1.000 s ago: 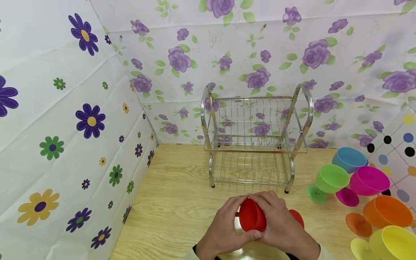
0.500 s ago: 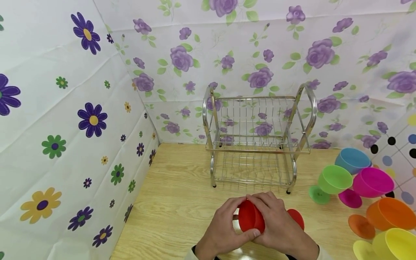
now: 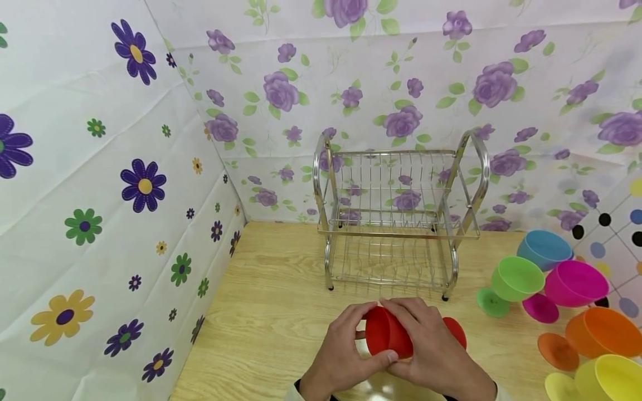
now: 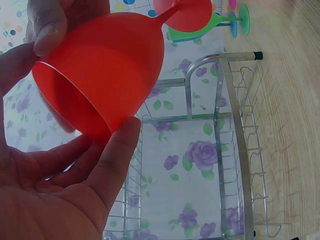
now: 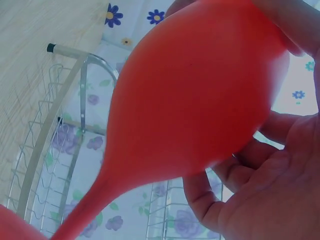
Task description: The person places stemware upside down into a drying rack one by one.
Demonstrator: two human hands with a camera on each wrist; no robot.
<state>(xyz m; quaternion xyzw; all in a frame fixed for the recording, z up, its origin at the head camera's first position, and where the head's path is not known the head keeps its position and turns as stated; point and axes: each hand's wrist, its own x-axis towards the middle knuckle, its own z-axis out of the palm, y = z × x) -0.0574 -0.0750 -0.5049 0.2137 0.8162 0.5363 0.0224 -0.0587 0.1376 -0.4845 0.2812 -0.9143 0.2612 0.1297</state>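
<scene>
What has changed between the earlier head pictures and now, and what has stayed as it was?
Against the rack, the red goblet has shifted slightly to the left, along with the left grip and right grip holding it. Nothing was newly taken hold of or let go. The rack, blue goblet, green goblet, pink goblet, orange goblet and yellow goblet stayed put.

A two-tier metal rack stands on a wood-grain tabletop before a rose-print sheet, as a blue goblet, green goblet, magenta goblet, orange goblet and yellow goblet crowd the right side near a dotted sheet, opposite a daisy-print sheet.
</scene>
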